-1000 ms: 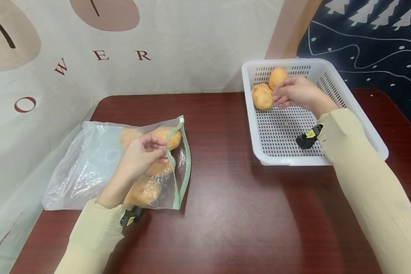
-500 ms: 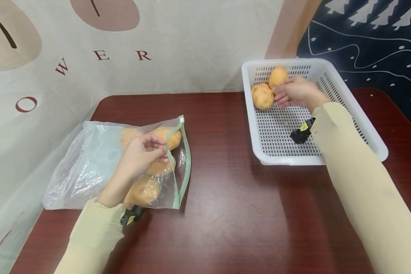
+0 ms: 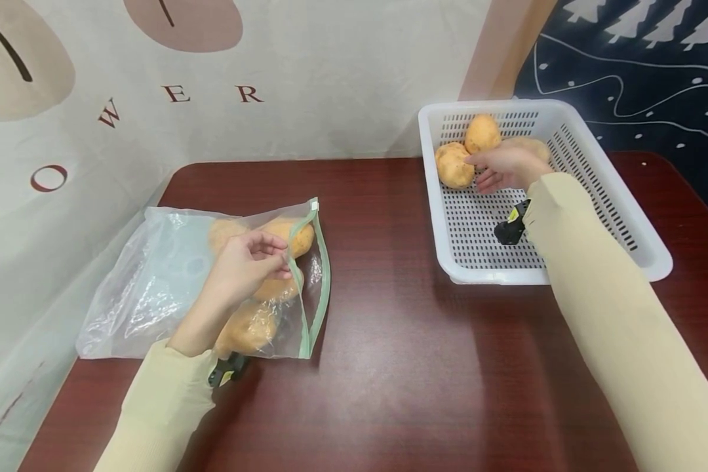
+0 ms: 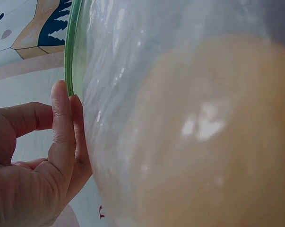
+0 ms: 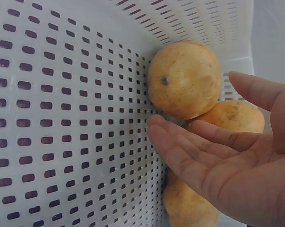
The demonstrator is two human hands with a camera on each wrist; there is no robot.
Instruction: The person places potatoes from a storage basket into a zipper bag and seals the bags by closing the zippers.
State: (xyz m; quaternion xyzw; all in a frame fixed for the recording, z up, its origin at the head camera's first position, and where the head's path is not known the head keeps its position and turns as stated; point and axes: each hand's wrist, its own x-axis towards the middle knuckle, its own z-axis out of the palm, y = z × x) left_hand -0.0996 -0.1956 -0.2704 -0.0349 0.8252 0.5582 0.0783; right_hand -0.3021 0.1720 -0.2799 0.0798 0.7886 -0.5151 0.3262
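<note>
My left hand pinches the green zip rim of a clear zip bag lying on the table. Several potatoes show through its plastic, and the mouth gapes to the right. My right hand is inside a white slotted basket, its fingers extended and holding nothing. Just left of the fingertips is a round potato, with another potato behind it. A third potato lies beyond the hand, partly hidden. In the right wrist view, the fingers reach beside the nearest potato.
The dark red table separates bag and basket. A pale printed cloth hangs behind, and a dark cloth with white trees is at the right. A black wrist camera hangs below the right sleeve.
My right hand and forearm have shifted slightly left in the basket, and the hand has turned. The third potato has come into view beyond it. My left hand keeps its hold on the bag.
</note>
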